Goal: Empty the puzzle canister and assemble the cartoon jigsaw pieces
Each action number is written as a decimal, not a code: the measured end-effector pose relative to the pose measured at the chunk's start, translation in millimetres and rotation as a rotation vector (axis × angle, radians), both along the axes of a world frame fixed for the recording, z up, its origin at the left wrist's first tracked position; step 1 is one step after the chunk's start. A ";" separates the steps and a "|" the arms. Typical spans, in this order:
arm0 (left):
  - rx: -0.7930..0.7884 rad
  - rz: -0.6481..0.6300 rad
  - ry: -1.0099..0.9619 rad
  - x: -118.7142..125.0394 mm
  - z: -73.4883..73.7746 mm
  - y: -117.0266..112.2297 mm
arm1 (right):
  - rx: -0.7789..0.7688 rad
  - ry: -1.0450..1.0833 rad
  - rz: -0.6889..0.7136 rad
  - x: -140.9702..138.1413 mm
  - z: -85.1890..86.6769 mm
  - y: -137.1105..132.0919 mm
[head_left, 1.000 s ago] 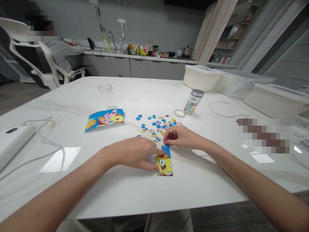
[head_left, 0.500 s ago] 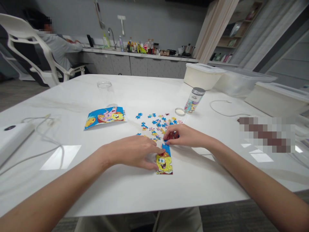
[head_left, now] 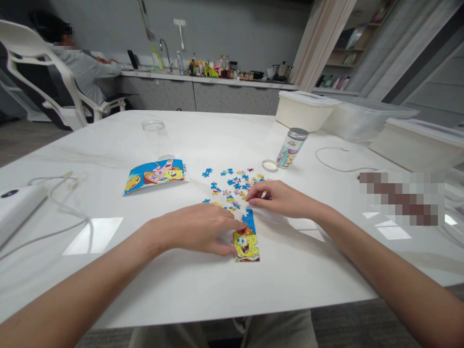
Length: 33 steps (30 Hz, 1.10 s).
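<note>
An assembled strip of jigsaw puzzle [head_left: 247, 244], showing a yellow cartoon face under a blue top, lies on the table before me. My left hand [head_left: 199, 227] rests at its left side, index fingertip on the strip and thumb at its edge, the two spread apart. Just beyond the strip's top end is my right hand [head_left: 270, 197], its fingers curved with a gap between thumb and index; I see nothing gripped. Loose puzzle pieces [head_left: 237, 182] are scattered beyond both hands, some hidden behind them. A curled picture sheet [head_left: 155, 176] lies to the left.
A printed can [head_left: 291, 149] stands beyond the pieces, beside a round lid [head_left: 270, 166]. Farther left is a clear jar [head_left: 155, 137]. Storage boxes [head_left: 304, 113] line the back right. Cables [head_left: 89, 222] cross the left side. A person [head_left: 79, 67] sits by the counter.
My right hand has drawn back from the strip's top end, slightly up and away toward the loose pieces. My left hand stays on the strip.
</note>
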<state>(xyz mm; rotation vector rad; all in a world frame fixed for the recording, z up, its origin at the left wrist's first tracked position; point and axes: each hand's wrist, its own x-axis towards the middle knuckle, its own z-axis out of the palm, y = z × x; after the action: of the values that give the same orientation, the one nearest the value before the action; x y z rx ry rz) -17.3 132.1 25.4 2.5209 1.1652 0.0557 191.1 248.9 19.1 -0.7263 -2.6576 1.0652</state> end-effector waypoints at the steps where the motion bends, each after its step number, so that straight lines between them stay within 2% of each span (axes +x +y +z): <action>1: 0.005 -0.001 -0.009 0.1 -0.7 -0.2 | 0.018 0.005 -0.010 0.4 1.1 0.4; 6: 0.023 0.005 -0.031 1.2 -4.3 -1.3 | 0.094 0.005 -0.007 1.7 1.5 1.7; 14: 0.025 0.010 0.001 -0.6 -3.3 1.2 | 0.417 0.014 0.085 7.0 -6.9 10.7; 22: 0.196 0.065 0.172 -10.6 -1.2 7.6 | 0.423 0.004 0.177 7.4 -3.6 6.9; 33: 0.205 0.060 0.240 -6.5 -7.3 7.8 | 0.424 -0.037 0.234 8.8 -7.0 6.2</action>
<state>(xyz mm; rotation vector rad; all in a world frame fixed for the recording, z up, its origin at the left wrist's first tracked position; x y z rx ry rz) -23.7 139.9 18.1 2.7301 1.3916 -0.1222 199.9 255.1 12.1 -0.3599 -2.9083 0.4979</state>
